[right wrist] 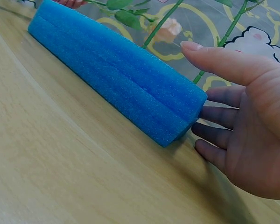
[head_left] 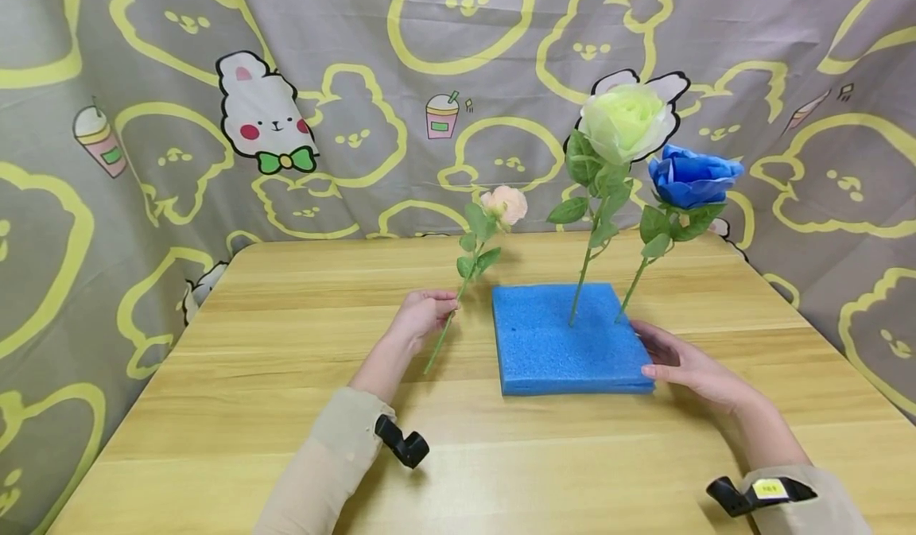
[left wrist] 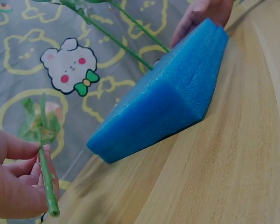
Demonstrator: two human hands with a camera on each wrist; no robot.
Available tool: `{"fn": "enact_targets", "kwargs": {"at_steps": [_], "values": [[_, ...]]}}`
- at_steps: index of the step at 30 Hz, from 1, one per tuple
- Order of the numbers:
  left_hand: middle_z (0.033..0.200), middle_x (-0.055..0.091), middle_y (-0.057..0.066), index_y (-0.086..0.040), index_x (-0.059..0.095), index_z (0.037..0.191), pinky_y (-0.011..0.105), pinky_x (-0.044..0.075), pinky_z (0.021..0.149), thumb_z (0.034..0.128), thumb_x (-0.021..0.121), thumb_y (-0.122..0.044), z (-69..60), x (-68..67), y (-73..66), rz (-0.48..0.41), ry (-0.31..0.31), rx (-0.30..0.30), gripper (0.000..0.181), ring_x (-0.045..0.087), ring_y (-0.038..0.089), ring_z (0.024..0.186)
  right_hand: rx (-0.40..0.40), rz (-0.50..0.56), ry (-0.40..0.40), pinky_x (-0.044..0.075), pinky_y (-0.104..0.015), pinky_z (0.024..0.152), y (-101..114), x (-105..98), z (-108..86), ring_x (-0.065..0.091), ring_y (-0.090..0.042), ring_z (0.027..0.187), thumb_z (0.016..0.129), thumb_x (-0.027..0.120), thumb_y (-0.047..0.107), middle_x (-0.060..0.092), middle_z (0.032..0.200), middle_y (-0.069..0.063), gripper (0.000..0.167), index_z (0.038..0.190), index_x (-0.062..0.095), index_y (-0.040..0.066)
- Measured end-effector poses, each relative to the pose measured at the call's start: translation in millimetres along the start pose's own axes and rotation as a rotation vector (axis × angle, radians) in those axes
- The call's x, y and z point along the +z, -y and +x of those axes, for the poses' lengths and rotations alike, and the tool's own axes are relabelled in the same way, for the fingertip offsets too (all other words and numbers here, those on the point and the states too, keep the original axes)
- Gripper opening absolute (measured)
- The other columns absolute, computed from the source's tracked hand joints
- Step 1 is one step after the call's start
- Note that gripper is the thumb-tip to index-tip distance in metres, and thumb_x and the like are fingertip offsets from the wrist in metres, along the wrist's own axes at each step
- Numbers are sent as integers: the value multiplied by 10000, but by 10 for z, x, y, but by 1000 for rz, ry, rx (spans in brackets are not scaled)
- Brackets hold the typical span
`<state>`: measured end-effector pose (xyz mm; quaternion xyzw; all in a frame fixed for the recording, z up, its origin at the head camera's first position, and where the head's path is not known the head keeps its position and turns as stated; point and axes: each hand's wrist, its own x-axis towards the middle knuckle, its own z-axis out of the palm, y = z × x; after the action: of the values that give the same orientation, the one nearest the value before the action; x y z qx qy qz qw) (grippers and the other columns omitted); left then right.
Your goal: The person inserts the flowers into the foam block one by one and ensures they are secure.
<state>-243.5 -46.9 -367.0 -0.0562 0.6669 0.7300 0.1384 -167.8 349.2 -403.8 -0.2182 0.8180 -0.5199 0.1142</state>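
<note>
Between thumb and fingers, my left hand (head_left: 422, 316) pinches the green stem of a pale pink artificial rose (head_left: 504, 205), left of a blue foam block (head_left: 565, 352). The flower leans up and to the right, its lower stem end free, as the left wrist view also shows. At the block's right side is my right hand (right wrist: 256, 116), fingers loosely extended against that side and thumb raised off it. A tall pale green rose (head_left: 622, 122) and a shorter blue rose (head_left: 694, 177) stand in the foam by their stems, the blue one near the right edge.
The block rests on a light wooden table (head_left: 286, 344). Behind the table hangs a grey curtain (head_left: 343, 193) with yellow cartoon outlines. Each sleeve carries a black wrist mount, the left mount (head_left: 402, 442) and the right mount (head_left: 758, 494).
</note>
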Motion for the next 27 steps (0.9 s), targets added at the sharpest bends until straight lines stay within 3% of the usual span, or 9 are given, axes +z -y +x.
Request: {"fn": "enact_targets", "kwargs": {"at_steps": [10,18,22,23,27], "values": [[998,563,187,153,511,1170,184,460,600,869,554,68,-4,36,-34,-37,45,26,316,522,117,676,-1,14,2,294,-61,922,25,-14,13,304,129,1175,906,530,27,134,1450,-342,661,1428,142,-93],[972,560,127,134,523,1155,241,501,711,881,560,37,-26,104,-96,33,51,74,292,552,173,797,9,1,-1,290,-60,925,13,-12,9,288,-78,1288,906,534,28,140,1455,-333,662,1431,147,-85],[931,558,101,132,530,1120,264,513,722,887,558,30,-40,177,-137,66,66,123,256,555,180,789,9,-14,-5,292,-61,923,2,-11,6,288,-132,1300,906,534,29,154,1451,-334,657,1429,154,-86],[905,556,90,129,535,1093,244,510,687,884,559,34,-43,197,-145,70,71,138,230,554,189,784,8,-14,-6,292,-62,923,1,-9,4,298,-65,1279,905,535,29,155,1450,-334,656,1429,156,-87],[825,542,75,137,530,1033,235,508,640,883,542,57,-71,271,-177,101,93,201,171,539,167,720,7,-16,-6,296,-64,923,1,-2,2,304,-90,1284,906,535,33,160,1450,-332,655,1430,158,-83]]}}
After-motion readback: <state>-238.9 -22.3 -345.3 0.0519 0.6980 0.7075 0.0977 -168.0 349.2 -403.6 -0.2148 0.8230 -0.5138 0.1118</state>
